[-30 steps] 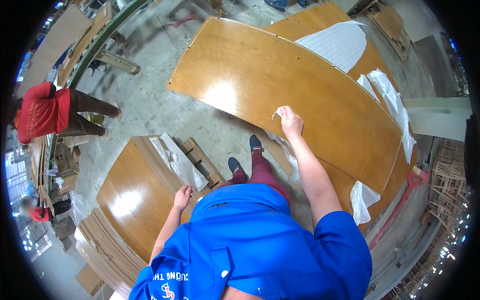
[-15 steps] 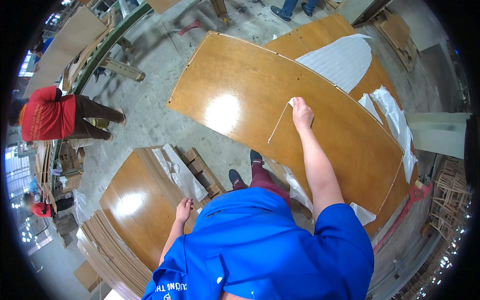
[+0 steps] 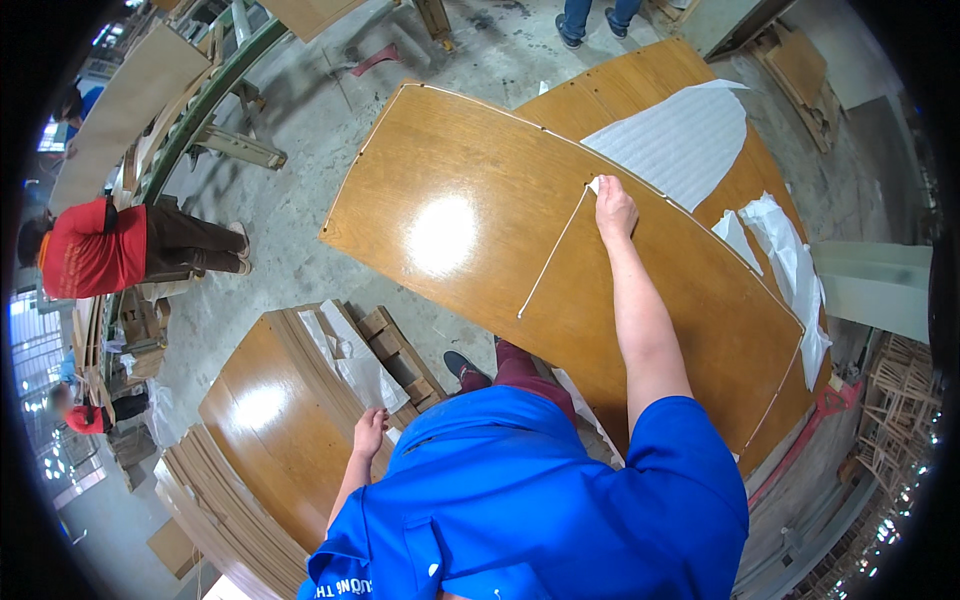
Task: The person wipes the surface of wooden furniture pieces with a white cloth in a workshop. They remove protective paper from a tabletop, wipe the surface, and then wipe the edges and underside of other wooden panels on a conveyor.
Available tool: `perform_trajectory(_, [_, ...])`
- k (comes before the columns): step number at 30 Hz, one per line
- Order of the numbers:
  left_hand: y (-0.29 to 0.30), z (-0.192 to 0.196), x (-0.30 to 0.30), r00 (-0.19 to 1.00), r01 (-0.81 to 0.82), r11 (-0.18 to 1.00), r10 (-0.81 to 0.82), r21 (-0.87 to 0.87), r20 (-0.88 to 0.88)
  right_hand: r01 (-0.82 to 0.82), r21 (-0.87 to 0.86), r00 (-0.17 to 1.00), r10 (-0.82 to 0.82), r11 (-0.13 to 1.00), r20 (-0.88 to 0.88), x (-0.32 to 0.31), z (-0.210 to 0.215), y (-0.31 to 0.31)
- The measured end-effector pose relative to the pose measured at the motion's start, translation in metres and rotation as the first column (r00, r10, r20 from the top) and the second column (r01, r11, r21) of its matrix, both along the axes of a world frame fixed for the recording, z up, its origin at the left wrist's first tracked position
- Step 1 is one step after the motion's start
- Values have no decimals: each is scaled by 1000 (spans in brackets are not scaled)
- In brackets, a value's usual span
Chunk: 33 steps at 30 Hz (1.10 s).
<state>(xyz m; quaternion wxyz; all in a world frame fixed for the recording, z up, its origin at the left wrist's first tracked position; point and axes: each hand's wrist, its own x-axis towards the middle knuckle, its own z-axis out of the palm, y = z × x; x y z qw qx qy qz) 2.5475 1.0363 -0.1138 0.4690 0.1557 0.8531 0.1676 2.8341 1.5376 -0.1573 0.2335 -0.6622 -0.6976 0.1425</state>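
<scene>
right hand (image 3: pixel 614 210) now farther out across the big glossy panel (image 3: pixel 480 260) toward 12 o'clock, near its far edge; white strip (image 3: pixel 553 250) pulled longer, trailing back toward 7 o'clock; left hand (image 3: pixel 369 432) barely shifts

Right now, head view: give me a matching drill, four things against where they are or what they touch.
Things:
1. right hand
2. left hand
3. white strip
4. white foam sheet

Places or states:
A. lying on the further panel, beyond the big panel's far edge
B. open, hanging by the lower panel stack
C. pinching the strip's end at the big panel's far edge
D. running slantwise across the big glossy panel

Pairs: 1-C, 2-B, 3-D, 4-A
</scene>
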Motion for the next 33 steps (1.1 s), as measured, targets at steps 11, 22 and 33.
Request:
perform_trajectory(11, [11, 2, 17, 1000, 24, 1000, -24, 12, 12, 8, 38, 1000, -9, 999, 11, 3, -1, 25])
perform_trajectory(22, [10, 12, 15, 1000, -28, 994, 29, 101, -10, -7, -72, 817, -36, 997, -576, -16, 37, 23])
perform_trajectory(33, [97, 134, 11, 968, 94, 718, 96, 689, -232, -989, -146, 124, -469, 10, -874, -213, 121, -256])
